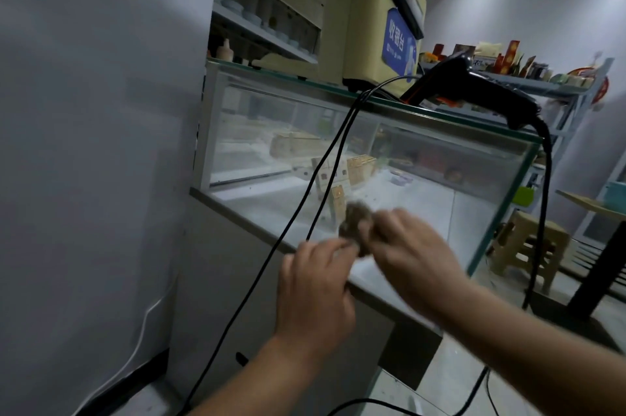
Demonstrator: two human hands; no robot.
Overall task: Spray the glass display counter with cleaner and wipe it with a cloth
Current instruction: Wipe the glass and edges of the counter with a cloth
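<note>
Nearest the camera, the left hand and right hand meet in front of the glass display counter, both blurred, their fingers pinched on a small crumpled brownish cloth held between them just before the front pane. Black cables hang down across the glass beside the hands. Farther back, on the counter top, a black handheld scanner lies next to a beige machine, with a plastic stool beyond the counter's right end
</note>
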